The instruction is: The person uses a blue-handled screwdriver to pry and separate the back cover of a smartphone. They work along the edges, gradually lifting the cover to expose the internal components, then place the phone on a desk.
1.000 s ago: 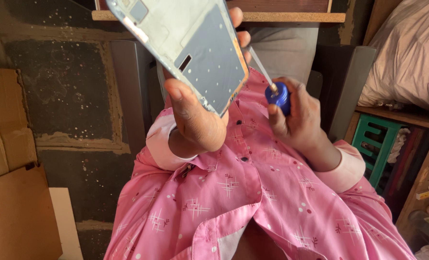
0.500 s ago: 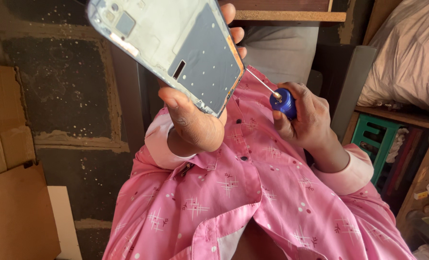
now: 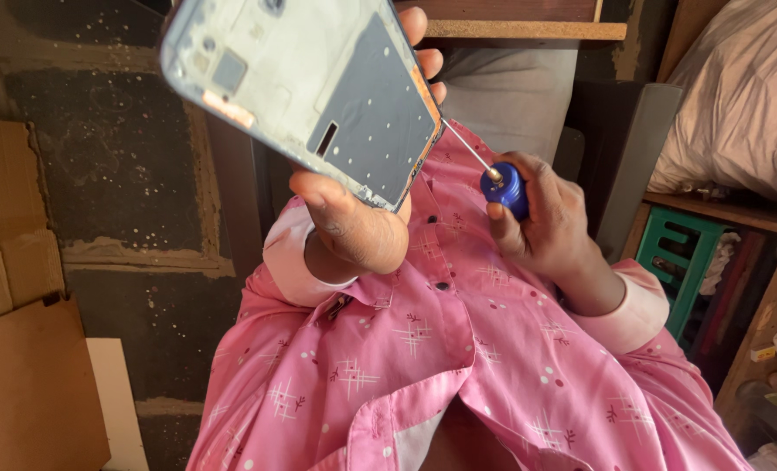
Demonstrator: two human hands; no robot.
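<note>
Seen from above, over a lap in a pink patterned shirt (image 3: 458, 366). Left hand (image 3: 358, 222) raised near the camera, fingers clenched around the lower edge of a phone frame (image 3: 310, 87), a pale metal-and-plastic mid-plate with a dark grey inner panel and small cut-outs; thumb pressed across the near bottom corner, fingertips (image 3: 415, 26) curling round the far long edge. Top of the frame cut off by the upper border, so its full length not visible. Right hand (image 3: 550, 227) lower and to the right, fingers grasping the blue handle of a small screwdriver (image 3: 504, 187); thin steel shaft angled up and left, tip meeting the right edge of the frame beside an orange strip, exact contact point too small to make out. Narrow gap of open air between the two hands, over the chest. To the left, a rough dark block wall (image 3: 109, 174) and flat brown cardboard (image 3: 22, 349) leaning close. Above, the edge of a wooden shelf (image 3: 528, 30), partly hidden behind the frame. To the right, a green plastic stool (image 3: 685, 262), a wooden ledge carrying a pale cloth bundle (image 3: 737, 96), and clutter at the lower right corner, blurred and hard to identify. Back of the frame and the left palm hidden from view.
</note>
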